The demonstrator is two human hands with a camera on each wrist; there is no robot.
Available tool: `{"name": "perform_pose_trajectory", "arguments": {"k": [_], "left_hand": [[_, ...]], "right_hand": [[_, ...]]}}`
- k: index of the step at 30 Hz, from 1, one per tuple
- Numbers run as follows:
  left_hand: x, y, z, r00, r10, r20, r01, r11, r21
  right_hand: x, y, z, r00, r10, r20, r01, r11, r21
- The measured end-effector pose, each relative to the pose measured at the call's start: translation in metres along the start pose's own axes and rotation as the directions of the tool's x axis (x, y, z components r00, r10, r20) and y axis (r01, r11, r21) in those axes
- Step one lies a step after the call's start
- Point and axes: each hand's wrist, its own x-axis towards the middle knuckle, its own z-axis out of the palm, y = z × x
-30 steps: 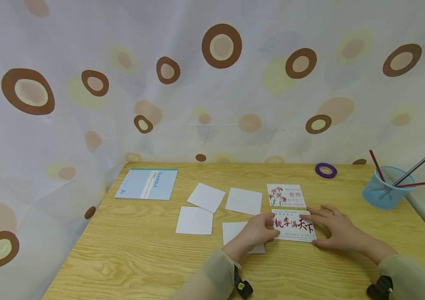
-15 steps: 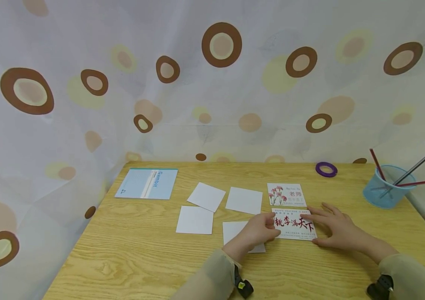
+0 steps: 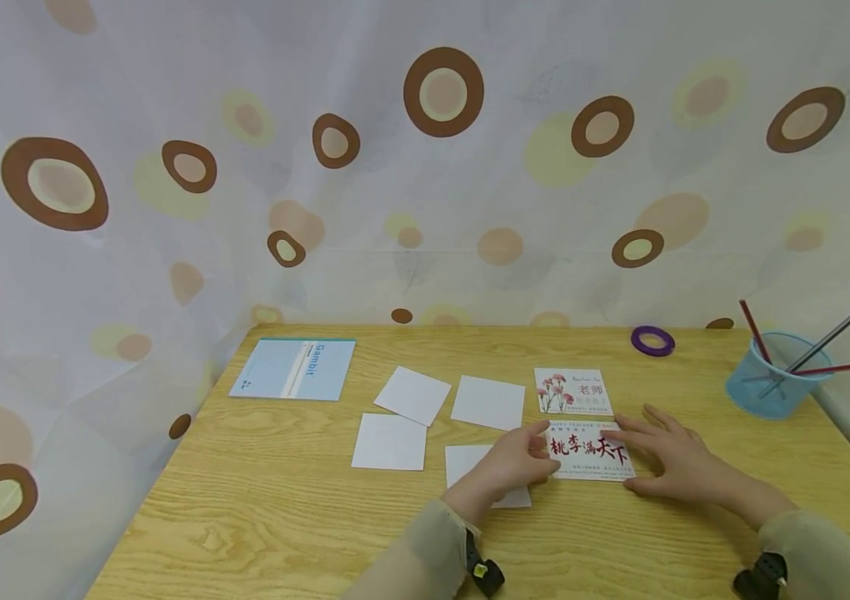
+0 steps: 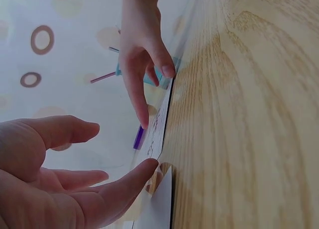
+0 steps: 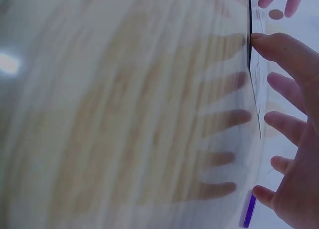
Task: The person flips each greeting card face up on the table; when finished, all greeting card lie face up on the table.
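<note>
A person's two hands frame a red-lettered card (image 3: 590,450) lying flat, right of the worktop's (image 3: 260,508) middle. The left hand (image 3: 511,461), thumb and fingers parted, touches the card's left edge with a fingertip; the right hand (image 3: 668,462), fingers spread wide, meets its right edge. A flower card (image 3: 573,393) lies just beyond. Four white cards (image 3: 389,442) lie to the left, a notebook (image 3: 290,368) by the far left corner, a purple ring (image 3: 636,342) near the far edge, a pencil cup (image 3: 755,390) near the right edge.
</note>
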Motion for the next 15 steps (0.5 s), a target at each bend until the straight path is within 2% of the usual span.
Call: {"name": "perform_pose_trajectory", "arguments": {"k": [8,15], "left_hand": [[0.003,-0.005,-0.022,0.999,0.047,0.019,-0.044,0.987,-0.154],[0.006,-0.007,-0.05,0.998,0.044,-0.043,-0.052,0.976,-0.209]], "right_hand": [[0.01,-0.011,-0.003,0.999,-0.025,-0.042,0.022,0.998,-0.051],[0.03,-0.028,-0.004,0.994,-0.072,-0.086,0.06,0.989,-0.132]]}}
